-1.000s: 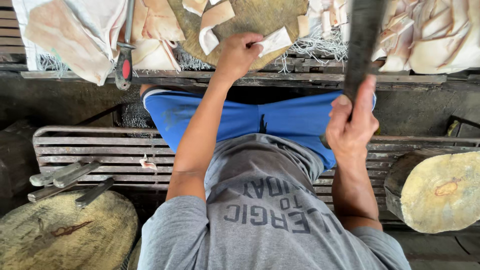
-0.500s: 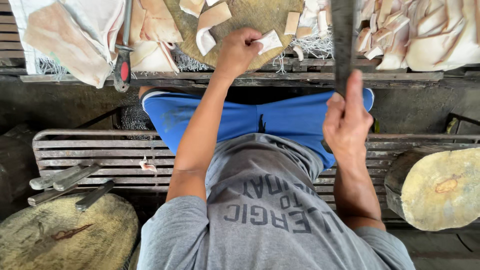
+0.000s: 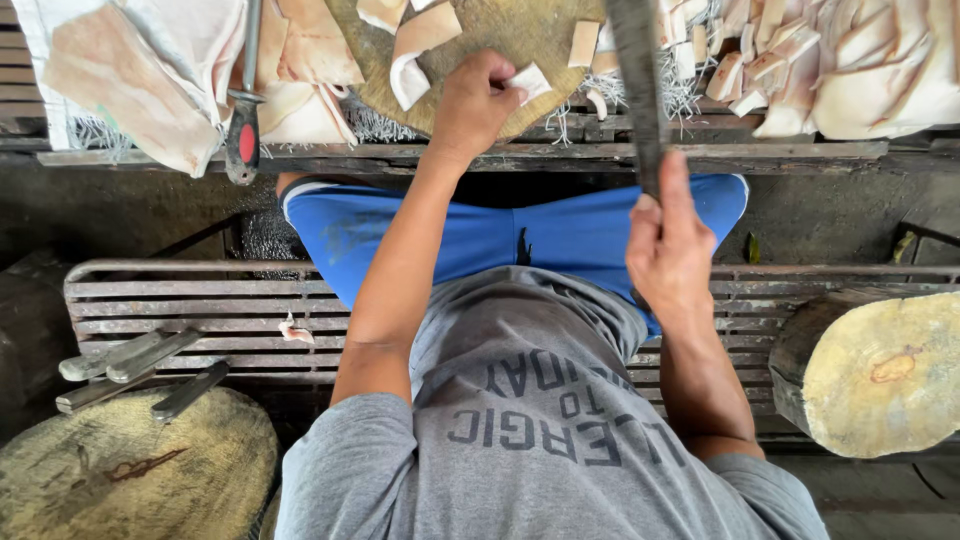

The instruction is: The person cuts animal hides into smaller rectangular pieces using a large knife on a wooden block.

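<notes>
My left hand rests on a round wooden chopping block and pinches a small pale piece against it. My right hand is raised over my blue-shorts lap, shut on the handle of a long dark cleaver whose blade points up over the block's right side. Other pale cut pieces lie on the block.
Heaps of pale pieces lie right of the block, larger slabs on sacking at the left with a red-handled knife. I sit on a slatted bench. Spare knives and two log blocks flank me.
My right hand has swung the cleaver from the right towards the block, so the blade now stands closer to my left hand. My left hand has kept the pale piece on the block.
</notes>
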